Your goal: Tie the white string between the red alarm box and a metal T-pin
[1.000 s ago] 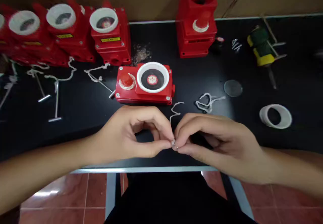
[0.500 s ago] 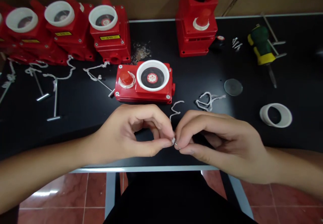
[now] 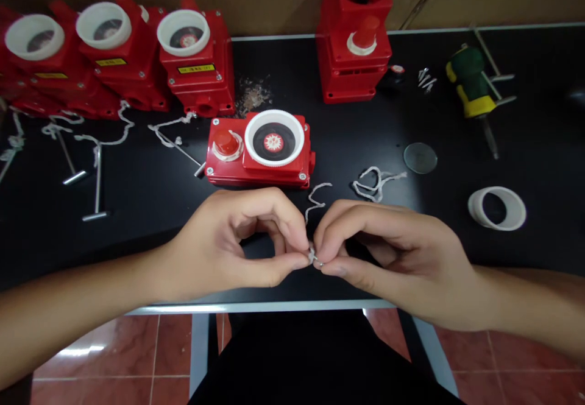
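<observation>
Your left hand [image 3: 237, 243] and right hand [image 3: 388, 259] both pinch shut on the thin white string [image 3: 313, 198] at their meeting fingertips. Its free end curls away toward 12 o'clock, stopping short of the flat red plastic alarm box [image 3: 260, 149].

A tiny pale thing [image 3: 313, 256] is showing between the pinching fingertips of the left hand [image 3: 237, 243] and the right hand [image 3: 388, 253], too small and too covered to identify. The white string [image 3: 314, 197] is disappearing behind those fingertips. At the left edge, the outermost red box [image 3: 18, 58] and a knotted cord [image 3: 11, 146] are being cut off. A dark shape [image 3: 576, 95] at the right edge is blurring out. The yellow labels [image 3: 194, 69] are staying unreadable.
</observation>
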{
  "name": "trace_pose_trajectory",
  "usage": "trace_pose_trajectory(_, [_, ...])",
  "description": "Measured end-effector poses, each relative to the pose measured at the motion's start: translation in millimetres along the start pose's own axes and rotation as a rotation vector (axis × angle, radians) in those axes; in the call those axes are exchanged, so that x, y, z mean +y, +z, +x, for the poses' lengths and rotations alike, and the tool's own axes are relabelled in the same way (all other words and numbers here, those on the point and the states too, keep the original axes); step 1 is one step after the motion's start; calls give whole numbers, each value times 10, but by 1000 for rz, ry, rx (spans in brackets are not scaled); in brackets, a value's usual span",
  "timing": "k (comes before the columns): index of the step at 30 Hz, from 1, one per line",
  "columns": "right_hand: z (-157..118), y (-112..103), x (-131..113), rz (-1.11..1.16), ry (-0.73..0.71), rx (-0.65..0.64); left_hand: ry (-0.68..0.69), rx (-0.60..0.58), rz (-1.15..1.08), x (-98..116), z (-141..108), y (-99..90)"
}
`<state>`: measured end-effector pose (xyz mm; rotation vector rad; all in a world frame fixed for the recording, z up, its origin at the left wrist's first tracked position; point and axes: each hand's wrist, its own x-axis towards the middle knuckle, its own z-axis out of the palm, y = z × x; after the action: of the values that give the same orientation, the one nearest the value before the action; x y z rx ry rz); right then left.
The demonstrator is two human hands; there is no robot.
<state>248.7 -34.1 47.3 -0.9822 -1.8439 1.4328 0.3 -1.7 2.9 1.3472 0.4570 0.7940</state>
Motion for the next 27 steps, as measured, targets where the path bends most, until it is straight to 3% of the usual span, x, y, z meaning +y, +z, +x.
trace_pose_trajectory(11, [-18,-12,-33,50,48,26,26,16,79,29,-8,19])
trace_pose_trajectory(17, [15,-5,-73,69,125,65,29,12,13,90,52,-34])
trace_pose_trajectory(27, [4,-9,-65,52,78,64,-32,-12,-54,44,36,-49])
